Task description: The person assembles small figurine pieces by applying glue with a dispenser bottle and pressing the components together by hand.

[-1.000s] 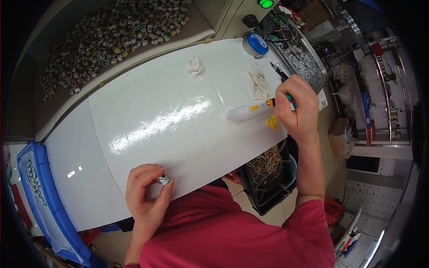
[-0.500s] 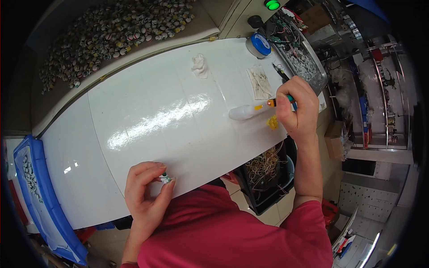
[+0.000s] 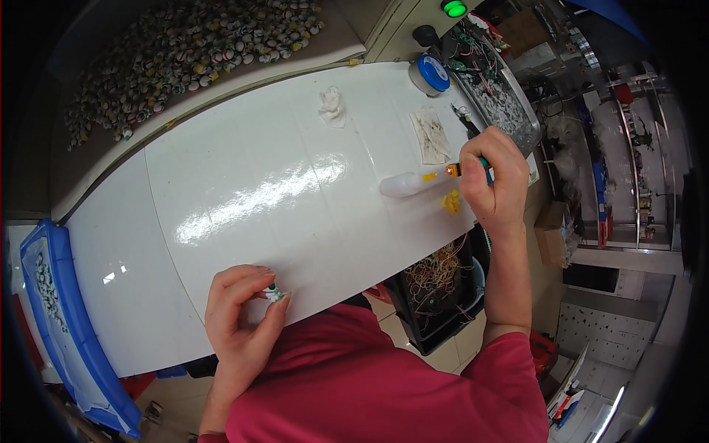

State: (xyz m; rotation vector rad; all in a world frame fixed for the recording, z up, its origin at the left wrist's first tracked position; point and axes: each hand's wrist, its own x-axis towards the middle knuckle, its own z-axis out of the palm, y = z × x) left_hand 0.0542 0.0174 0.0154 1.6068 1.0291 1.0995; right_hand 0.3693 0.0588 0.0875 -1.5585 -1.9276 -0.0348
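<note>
Pinching green-white part (image 3: 275, 294): left hand (image 3: 236, 322) | gripping tool (image 3: 453, 170): right hand (image 3: 499, 179) | tool's long axis crosswise, orange end left

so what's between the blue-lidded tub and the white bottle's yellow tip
In the head view, a stained wipe lies between the tub and yellow tip.

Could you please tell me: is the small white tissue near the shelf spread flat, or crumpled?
Crumpled: the tissue lies bunched on the white table, with uneven folds and an irregular outline.
</note>
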